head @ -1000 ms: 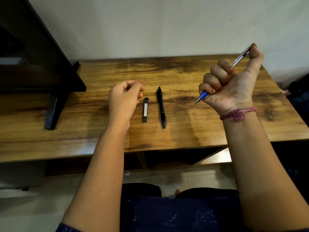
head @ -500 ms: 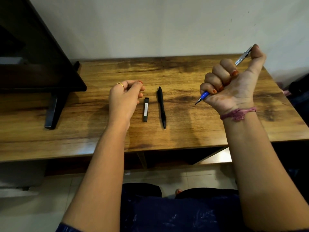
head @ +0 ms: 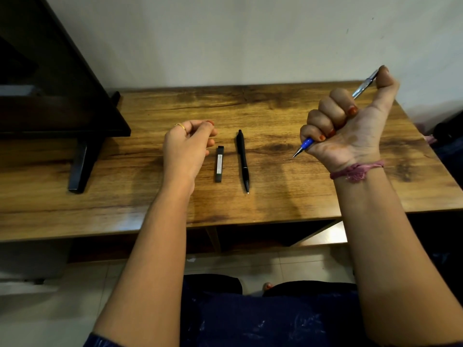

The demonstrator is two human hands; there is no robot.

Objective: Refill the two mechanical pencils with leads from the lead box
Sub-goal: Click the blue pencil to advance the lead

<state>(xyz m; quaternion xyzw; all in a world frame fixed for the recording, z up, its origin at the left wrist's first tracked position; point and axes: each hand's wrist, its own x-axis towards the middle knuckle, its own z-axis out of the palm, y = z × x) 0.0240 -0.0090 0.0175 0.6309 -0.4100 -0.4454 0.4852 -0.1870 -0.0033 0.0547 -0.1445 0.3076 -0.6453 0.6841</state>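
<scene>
A silver mechanical pencil with a blue grip [head: 306, 144] is clenched in my right hand [head: 350, 126], raised above the right part of the wooden table [head: 275, 204]. Its tip points down-left and my thumb rests on its top end. The black mechanical pencil [head: 243, 159] lies on the table mid-way, tip toward me. Just left of it lies the slim dark lead box [head: 219, 164]. My left hand [head: 186, 149] hovers beside the box, not touching it, thumb and fingertips pinched together. Nothing is visible between them.
A dark monitor [head: 50, 96] on a black stand foot [head: 80, 166] fills the table's left side. A pale wall runs behind the table. The table's near edge is above my lap and the tiled floor.
My right hand with the blue-grip pencil has drifted very slightly to the right. My left hand, the lead box and the black pencil have stayed put.
</scene>
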